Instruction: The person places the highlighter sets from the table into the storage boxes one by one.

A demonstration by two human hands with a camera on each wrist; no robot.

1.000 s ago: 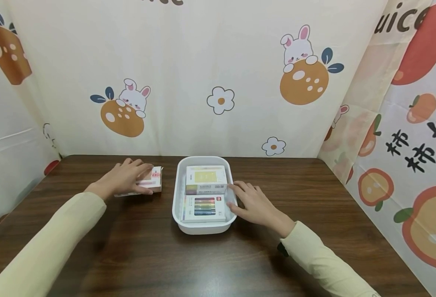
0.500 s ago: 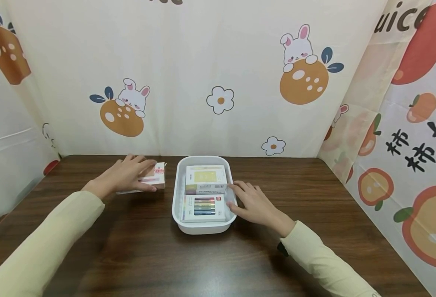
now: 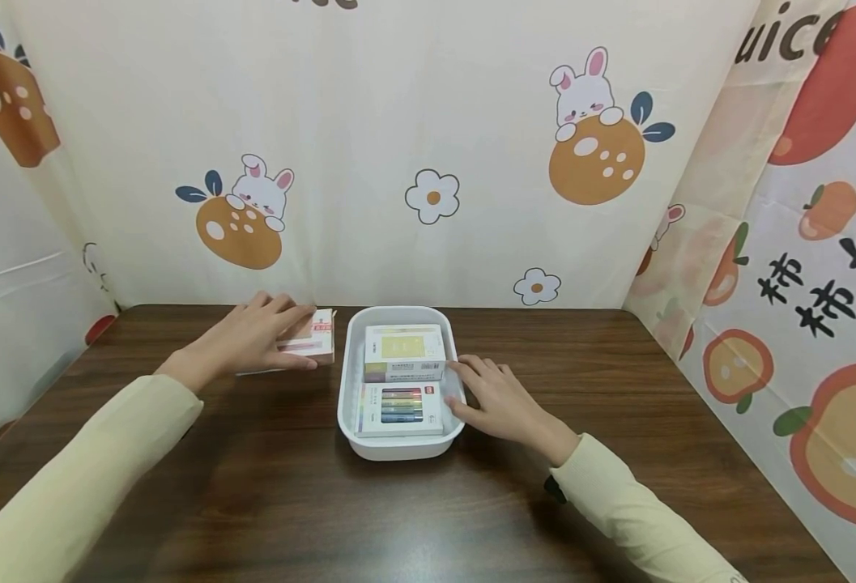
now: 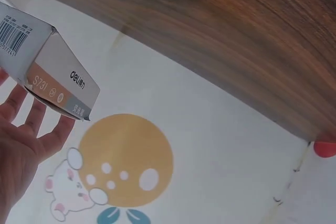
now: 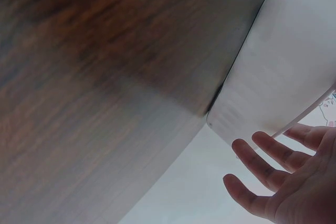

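My left hand (image 3: 256,336) grips a small white and pink carton box (image 3: 321,336), thumb along its near side and fingers over the far side. In the left wrist view the box (image 4: 63,74) shows a barcode, the print "deli" and "S731", and an orange and grey band; it is raised off the table. A white plastic basket (image 3: 398,443) stands just right of it. My right hand (image 3: 500,402) rests at the basket's right rim with fingers spread. The right wrist view shows these loosely bent fingers beside the basket's outer wall (image 5: 278,61).
Inside the basket lie a box with a yellow panel (image 3: 402,346) and, nearer me, a white box with a window showing coloured sticks (image 3: 402,405). The dark wooden table (image 3: 311,502) ends at a patterned curtain (image 3: 369,243) behind.
My left hand has carried the carton box to the right and slightly up, closer to the basket. The right hand and the basket have stayed in place.
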